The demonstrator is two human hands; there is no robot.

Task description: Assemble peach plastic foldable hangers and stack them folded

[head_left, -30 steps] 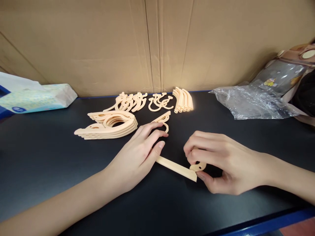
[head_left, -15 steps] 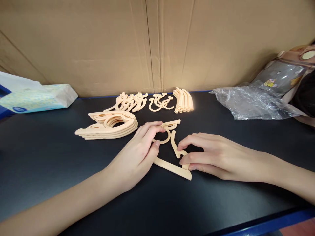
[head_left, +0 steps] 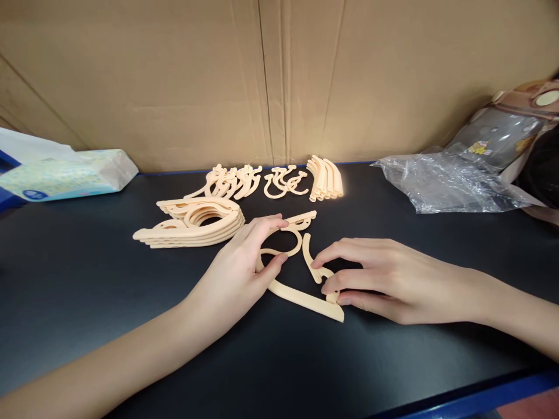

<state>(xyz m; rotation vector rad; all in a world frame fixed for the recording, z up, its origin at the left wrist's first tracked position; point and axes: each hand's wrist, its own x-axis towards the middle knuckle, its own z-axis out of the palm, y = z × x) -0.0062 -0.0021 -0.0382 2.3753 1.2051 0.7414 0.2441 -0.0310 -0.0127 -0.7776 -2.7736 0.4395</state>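
Note:
A cream plastic folding hanger frame (head_left: 303,298), with a ring-shaped middle, lies on the black table. My left hand (head_left: 242,262) grips it from the left, thumb and fingers around the ring; part of the frame is hidden beneath the palm. On the right, my right hand (head_left: 384,279) curls its fingers over a small curved cream piece (head_left: 308,256). Its thumb touches the frame's near arm. How that small piece meets the frame is partly hidden by the fingers.
Folded hanger frames (head_left: 192,230) are stacked at the left. Behind them lie loose hook pieces (head_left: 286,181) and curved strips (head_left: 325,177). A tissue pack (head_left: 74,174) is far left; a crinkled plastic bag (head_left: 458,180) and a clear bottle (head_left: 502,131) are far right, before a cardboard wall (head_left: 174,81).
The hanger frame has turned slightly, its near arm shifting a little right and its far arm left. My left thumb has slid right and the left fingers have opened around the ring.

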